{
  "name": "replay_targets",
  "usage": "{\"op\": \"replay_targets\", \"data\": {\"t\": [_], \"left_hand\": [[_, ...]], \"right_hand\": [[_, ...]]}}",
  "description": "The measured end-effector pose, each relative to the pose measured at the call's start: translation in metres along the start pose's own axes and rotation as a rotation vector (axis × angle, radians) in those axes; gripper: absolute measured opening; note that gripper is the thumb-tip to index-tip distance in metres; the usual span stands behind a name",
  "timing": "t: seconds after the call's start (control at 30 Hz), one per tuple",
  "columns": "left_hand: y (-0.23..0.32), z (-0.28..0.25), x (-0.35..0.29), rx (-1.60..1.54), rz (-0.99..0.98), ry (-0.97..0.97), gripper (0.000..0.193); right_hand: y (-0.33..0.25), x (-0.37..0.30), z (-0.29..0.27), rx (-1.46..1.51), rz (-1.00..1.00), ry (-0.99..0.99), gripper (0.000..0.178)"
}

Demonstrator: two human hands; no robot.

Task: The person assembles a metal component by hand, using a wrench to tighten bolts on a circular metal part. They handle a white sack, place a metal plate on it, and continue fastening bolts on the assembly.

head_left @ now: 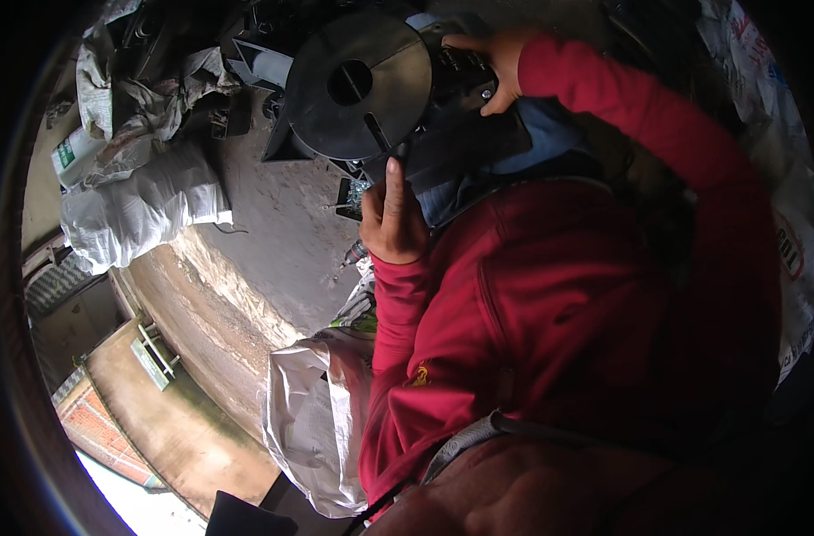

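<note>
A wide black round disc (398, 85) with a round hole in its middle and a narrow slot near its lower edge is in front of me. My left hand (393, 219) is closed just below this slot, one digit stretched up to the rim; what its fingers hold is hidden. To the right of the disc, my right hand (503, 67) grips a dark block-shaped part (462, 76) with a row of ridges. A shiny bolt head (486, 94) shows by the thumb. Whether that part is joined to the disc, I cannot tell.
A small tray of metal fasteners (353, 195) sits left of my left hand, with a drill-like tool (354, 254) below it. White sacks (143, 205) lie at left, and an open white bag (308, 420) stands beside my left arm. Dark metal pieces (286, 143) crowd behind the disc.
</note>
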State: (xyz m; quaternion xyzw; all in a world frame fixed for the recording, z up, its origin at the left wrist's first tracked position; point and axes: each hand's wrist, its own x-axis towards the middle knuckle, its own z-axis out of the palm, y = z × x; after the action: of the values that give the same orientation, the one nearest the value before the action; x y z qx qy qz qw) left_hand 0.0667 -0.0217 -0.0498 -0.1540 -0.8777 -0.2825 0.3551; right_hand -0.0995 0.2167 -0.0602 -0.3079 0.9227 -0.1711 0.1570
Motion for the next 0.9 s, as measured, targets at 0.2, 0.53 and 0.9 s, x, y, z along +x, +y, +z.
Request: {"op": "replay_targets", "data": {"t": [0.2,0.53,0.9], "left_hand": [[-0.007,0.005,0.004,0.136,-0.136,-0.164,0.052],[0.001,0.008,0.013,0.173,-0.074,-0.242,0.049],[-0.015,-0.005,0.006,0.061,-0.243,-0.494,0.041]], "right_hand": [[0.003,-0.001,0.001,0.019,0.031,-0.059,0.115],[0.011,0.002,0.009,0.012,0.023,-0.043,0.116],[0.006,0.002,0.004,0.064,-0.142,0.103,0.111]]}}
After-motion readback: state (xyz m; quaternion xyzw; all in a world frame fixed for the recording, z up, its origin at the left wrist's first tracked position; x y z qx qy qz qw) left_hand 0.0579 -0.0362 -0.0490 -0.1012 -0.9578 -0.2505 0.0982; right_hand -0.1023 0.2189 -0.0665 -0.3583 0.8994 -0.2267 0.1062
